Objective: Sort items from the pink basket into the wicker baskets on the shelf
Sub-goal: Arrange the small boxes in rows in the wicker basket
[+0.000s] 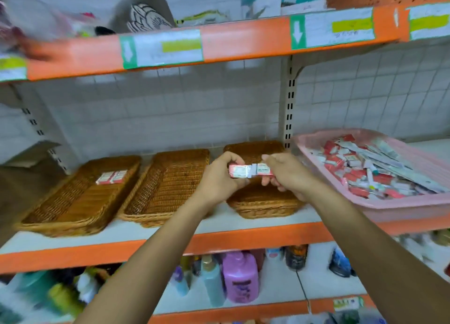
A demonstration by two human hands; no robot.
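Pink basket (401, 208) right of three wicker baskets (73, 202); left hand (219, 180) and right hand (287, 175) each pinch an end of a small red-white carton (248, 171) over the rightmost one, likely light, crushable card, so grip ends gently.

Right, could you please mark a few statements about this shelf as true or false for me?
1. The left hand and the right hand both grip one red and white pack. True.
2. The pink basket is empty. False: the pink basket is heaped with packets.
3. The left wicker basket holds red and white boxes. True.
4. The middle wicker basket is full. False: the middle wicker basket shows nothing inside.
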